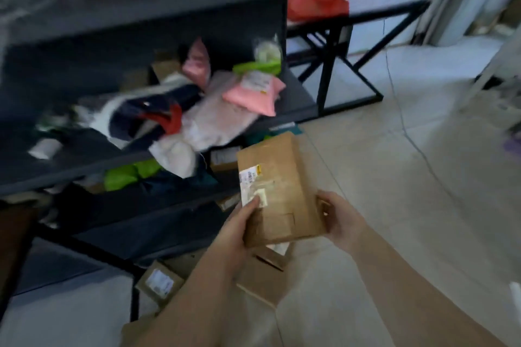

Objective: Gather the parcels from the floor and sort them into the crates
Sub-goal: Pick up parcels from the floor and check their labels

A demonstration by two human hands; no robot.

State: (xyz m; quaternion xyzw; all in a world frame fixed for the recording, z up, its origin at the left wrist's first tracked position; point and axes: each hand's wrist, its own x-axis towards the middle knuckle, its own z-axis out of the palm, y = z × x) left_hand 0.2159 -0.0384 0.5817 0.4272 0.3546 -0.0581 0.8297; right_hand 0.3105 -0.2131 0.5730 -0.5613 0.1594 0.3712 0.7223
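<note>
Dark shelving unit (158, 8) is crowding the left w/ soft parcels (251, 93) spilling toward its front edge; pale tiled floor (394, 163) is lying open to the right. Cardboard box (277, 191) is being held in mid-air beside the shelf, above more boxes (158, 283) on the floor. Left hand (239, 229) is gripping its near-left edge, thumb over the label (252, 186); right hand (342, 220) is grasping the right side, fingers curled round it.

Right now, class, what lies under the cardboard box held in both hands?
Under the cardboard box, held by the left hand and right hand, more brown boxes lie on the floor. The box and arms hide their full extent.
</note>
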